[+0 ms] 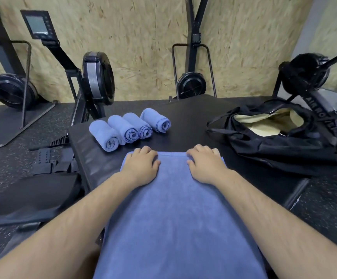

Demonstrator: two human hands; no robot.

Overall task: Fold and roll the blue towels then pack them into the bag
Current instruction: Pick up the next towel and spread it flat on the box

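left hand [141,166], right hand [205,165]: fingers curled over far edge of flat blue towel [175,208], gripping it, mid platform [193,117]. four rolled towels [129,127] far-left corner. open black bag [284,146] right edge.

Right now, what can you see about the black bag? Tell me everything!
The black bag is soft, floppy fabric, slumped on its side at the right of the dark platform. Its mouth gapes open, showing a pale cream lining; no towel shows inside. Thin black straps trail loose off its left end. Its far side sits close against an exercise machine's frame, though I cannot tell if they touch.
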